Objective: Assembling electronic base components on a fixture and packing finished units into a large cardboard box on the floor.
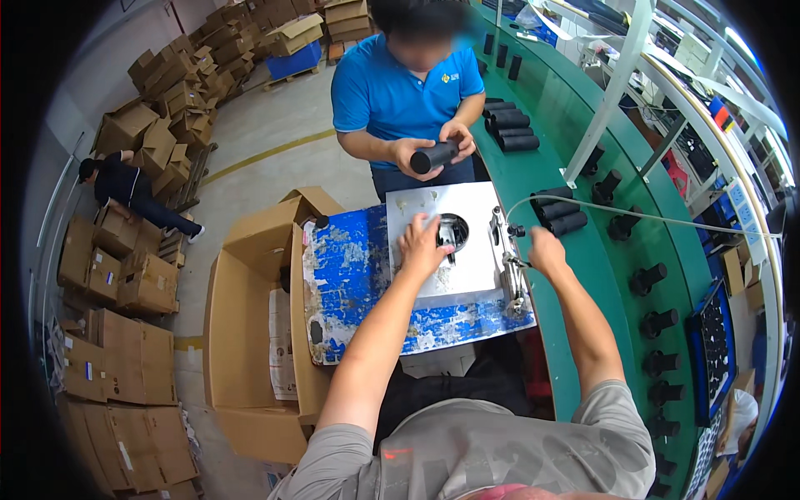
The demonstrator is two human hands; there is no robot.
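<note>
My left hand (423, 246) is over the plate with its fingers curled round the edge of a round black part (454, 234). The part sits on a pale metal plate (421, 282), and its inside is too small to make out. To the right, my right hand (546, 252) is closed beside a metal clamp fixture (510, 271) with a black knob (517, 231). What its fingers hold, if anything, is hidden. Across from me, a co-worker in a blue shirt (392, 96) holds a black cylinder (434, 157) in both hands.
The plate lies on a worn blue board (350, 275). An open cardboard box (250, 333) stands to its left. Black cylinders (512, 132) lie along the green bench (557, 312) at right, crossed by a thin hose (650, 208). Another person (133, 192) bends over boxes, far left.
</note>
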